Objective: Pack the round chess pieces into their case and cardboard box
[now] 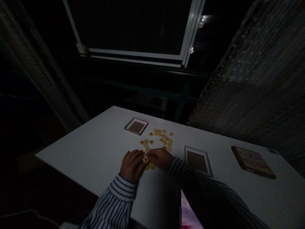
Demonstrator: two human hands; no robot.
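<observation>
A round wooden xiangqi piece (145, 159) with a dark character faces up between my two hands. My left hand (130, 164) is closed about it from the left, thumb and fingertips at its edge. From the right, my right hand (161, 158) pinches the same piece with its fingertips. A few more pieces (152, 166) lie just below my hands. Beyond them, a loose group of xiangqi pieces (165, 142) spreads over the white table (95, 143); some show red or dark characters, others look blank. My fingers partly cover the pieces nearest to them.
A shallow square tray (145, 122) sits at the table's far side. Another open tray (208, 157) lies right of my right forearm, and a flat patterned box (254, 162) farther right. A bright printed or lit surface (189, 210) shows at the bottom. Beaded curtain (250, 79) hangs at right.
</observation>
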